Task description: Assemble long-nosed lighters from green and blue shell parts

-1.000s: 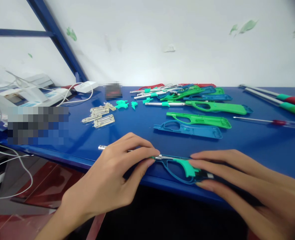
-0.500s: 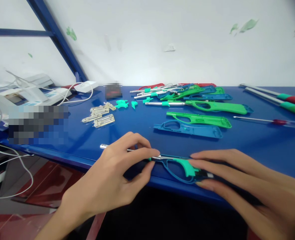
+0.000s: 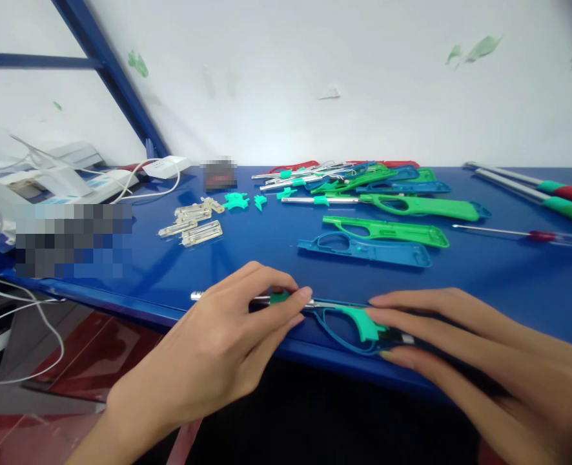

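My left hand (image 3: 223, 329) pinches a silver metal lighter tube (image 3: 197, 296) near its inner end, and a teal collar (image 3: 279, 297) shows on the tube under the fingers. The tube meets the front of a blue lighter shell half (image 3: 332, 337), which lies at the table's near edge. Inside the shell sits a teal trigger (image 3: 367, 325), with a black and silver part (image 3: 399, 336) behind it. My right hand (image 3: 484, 361) grips the shell's handle end from both sides; most of that end is hidden by the fingers.
On the blue table (image 3: 257, 255) lie clear fuel tanks (image 3: 202, 233), teal triggers (image 3: 236, 201), a blue shell half (image 3: 383, 250) and a green shell half (image 3: 397, 232). Behind them is a pile of lighter parts (image 3: 373, 177). A screwdriver (image 3: 540, 236) lies right; a power strip (image 3: 167, 167) stands left.
My left hand's fingers have shifted on the tube, with the thumb and forefinger closer together. The teal collar shows more clearly. My right hand and the shell have stayed in place.
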`<action>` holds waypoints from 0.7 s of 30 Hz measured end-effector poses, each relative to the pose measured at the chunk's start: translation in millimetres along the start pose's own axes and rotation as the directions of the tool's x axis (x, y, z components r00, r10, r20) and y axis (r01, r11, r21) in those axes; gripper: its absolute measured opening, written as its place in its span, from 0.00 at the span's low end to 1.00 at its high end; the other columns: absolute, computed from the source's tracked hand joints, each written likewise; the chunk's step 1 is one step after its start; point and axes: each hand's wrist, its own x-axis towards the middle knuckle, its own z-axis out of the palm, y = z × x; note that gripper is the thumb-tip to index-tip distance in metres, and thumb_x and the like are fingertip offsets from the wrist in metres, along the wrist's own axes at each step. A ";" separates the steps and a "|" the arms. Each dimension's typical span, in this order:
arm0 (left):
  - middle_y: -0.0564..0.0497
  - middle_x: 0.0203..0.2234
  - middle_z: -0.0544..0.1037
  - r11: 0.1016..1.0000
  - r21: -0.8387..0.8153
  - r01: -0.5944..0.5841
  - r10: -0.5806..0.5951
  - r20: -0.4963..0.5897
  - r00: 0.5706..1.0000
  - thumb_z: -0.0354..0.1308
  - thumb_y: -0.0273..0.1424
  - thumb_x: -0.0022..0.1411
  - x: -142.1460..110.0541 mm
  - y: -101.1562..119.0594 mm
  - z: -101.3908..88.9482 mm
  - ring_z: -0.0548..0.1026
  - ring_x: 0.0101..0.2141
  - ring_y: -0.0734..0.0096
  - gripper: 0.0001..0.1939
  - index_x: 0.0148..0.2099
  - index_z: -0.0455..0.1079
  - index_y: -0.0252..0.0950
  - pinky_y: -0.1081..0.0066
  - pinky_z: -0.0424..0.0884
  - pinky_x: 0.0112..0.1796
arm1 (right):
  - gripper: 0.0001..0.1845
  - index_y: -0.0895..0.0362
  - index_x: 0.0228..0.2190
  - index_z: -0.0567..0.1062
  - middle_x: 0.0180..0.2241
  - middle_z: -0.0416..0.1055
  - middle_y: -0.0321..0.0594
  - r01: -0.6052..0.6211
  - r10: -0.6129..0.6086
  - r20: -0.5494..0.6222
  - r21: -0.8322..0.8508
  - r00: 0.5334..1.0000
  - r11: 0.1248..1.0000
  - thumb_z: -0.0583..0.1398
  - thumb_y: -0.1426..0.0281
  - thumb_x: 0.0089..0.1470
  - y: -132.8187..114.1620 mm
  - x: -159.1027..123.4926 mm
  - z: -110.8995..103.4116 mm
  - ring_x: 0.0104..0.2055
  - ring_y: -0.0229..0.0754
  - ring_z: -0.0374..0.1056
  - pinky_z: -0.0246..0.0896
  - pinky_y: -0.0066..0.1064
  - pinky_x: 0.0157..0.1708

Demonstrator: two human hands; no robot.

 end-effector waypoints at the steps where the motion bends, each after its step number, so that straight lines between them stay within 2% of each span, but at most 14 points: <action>1: 0.41 0.48 0.84 1.000 0.024 -0.015 0.015 0.002 1.000 0.56 0.19 0.82 0.1 0.5 0.0 0.83 0.43 0.63 0.14 0.60 0.80 0.32 0.67 0.82 0.42 | 0.17 0.35 0.62 0.81 0.60 0.86 0.29 0.002 -0.002 0.000 -0.005 1.000 1.000 0.62 0.62 0.77 -0.2 -0.2 -0.2 0.52 0.48 0.88 0.87 0.38 0.54; 7: 0.40 0.45 0.84 0.989 0.133 -0.064 0.058 0.043 0.997 0.53 0.18 0.82 1.8 2.9 -3.3 0.82 0.42 0.60 0.15 0.60 0.80 0.29 0.63 0.83 0.42 | 0.17 0.34 0.61 0.82 0.59 0.86 0.28 -0.022 0.022 -0.004 -0.010 1.000 1.000 0.63 0.61 0.76 -0.7 0.6 0.3 0.52 0.48 0.88 0.87 0.39 0.54; 15: 0.40 0.44 0.85 0.990 0.117 -0.072 0.064 0.073 0.995 0.53 0.17 0.81 4.2 3.4 -4.9 0.83 0.40 0.60 0.15 0.56 0.81 0.28 0.62 0.84 0.41 | 0.16 0.34 0.62 0.80 0.60 0.85 0.27 -0.008 0.008 0.008 -0.022 1.000 1.000 0.61 0.61 0.78 -0.7 0.7 -0.3 0.53 0.46 0.88 0.86 0.36 0.56; 19: 0.39 0.45 0.85 0.998 0.034 -0.046 0.047 0.000 0.999 0.58 0.19 0.80 6.0 3.7 -2.7 0.83 0.42 0.60 0.13 0.56 0.83 0.27 0.63 0.82 0.43 | 0.17 0.35 0.62 0.80 0.61 0.85 0.28 0.005 -0.005 -0.002 -0.018 1.000 1.000 0.62 0.62 0.77 -0.2 0.1 -0.7 0.53 0.48 0.88 0.87 0.37 0.55; 21: 0.40 0.45 0.86 0.999 -0.050 -0.007 0.005 -0.054 0.999 0.60 0.19 0.79 7.3 3.9 0.1 0.84 0.42 0.64 0.12 0.55 0.84 0.27 0.66 0.82 0.43 | 0.17 0.35 0.62 0.80 0.61 0.85 0.27 0.011 -0.011 0.001 -0.025 1.000 1.000 0.62 0.62 0.78 -0.2 0.1 -0.8 0.53 0.46 0.88 0.86 0.36 0.56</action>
